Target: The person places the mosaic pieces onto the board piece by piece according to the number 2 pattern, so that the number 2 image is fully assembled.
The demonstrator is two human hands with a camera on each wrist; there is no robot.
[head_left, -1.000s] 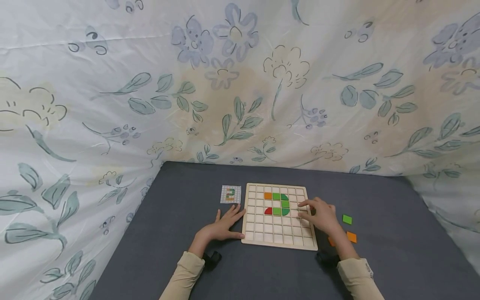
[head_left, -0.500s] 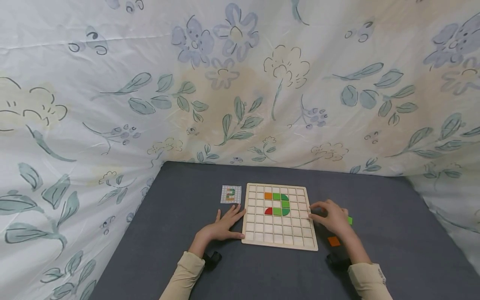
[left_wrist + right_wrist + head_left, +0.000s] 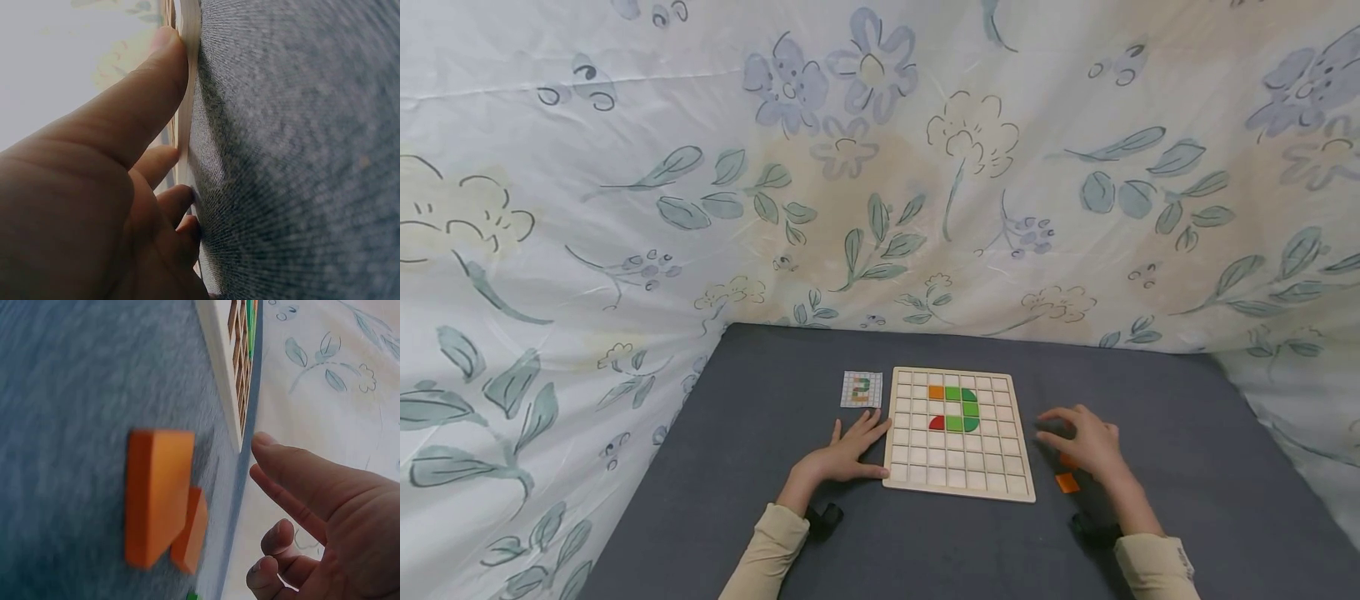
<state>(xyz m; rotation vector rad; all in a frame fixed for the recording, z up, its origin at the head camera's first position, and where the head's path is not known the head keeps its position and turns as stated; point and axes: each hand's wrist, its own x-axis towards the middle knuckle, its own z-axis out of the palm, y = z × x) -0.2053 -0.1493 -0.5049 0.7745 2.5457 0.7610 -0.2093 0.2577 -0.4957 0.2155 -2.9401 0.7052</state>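
A wooden grid board (image 3: 925, 458) lies on the dark cloth. In its cells sit an orange square (image 3: 936, 392), several green pieces (image 3: 971, 409) and a red quarter-round (image 3: 937, 423). My left hand (image 3: 841, 458), fingers spread, touches the board's left edge; the left wrist view has the thumb (image 3: 147, 97) against its side. Right of the board hovers my right hand (image 3: 1090, 442), thumb and forefinger apart, nothing between them. Near it lie two orange square tiles, one nearer the right wrist camera (image 3: 165, 494) and one behind (image 3: 192, 531). A green tile (image 3: 192, 595) barely shows.
A small card (image 3: 861, 389) with a coloured figure 2 on a grid lies left of the board's top corner. Flowered cloth (image 3: 880, 208) hangs behind and at the sides of the dark table surface (image 3: 775, 375).
My right hand has moved from above the board's right side outward to the right, over the loose tiles, hiding the green one in the head view. My left hand stays put.
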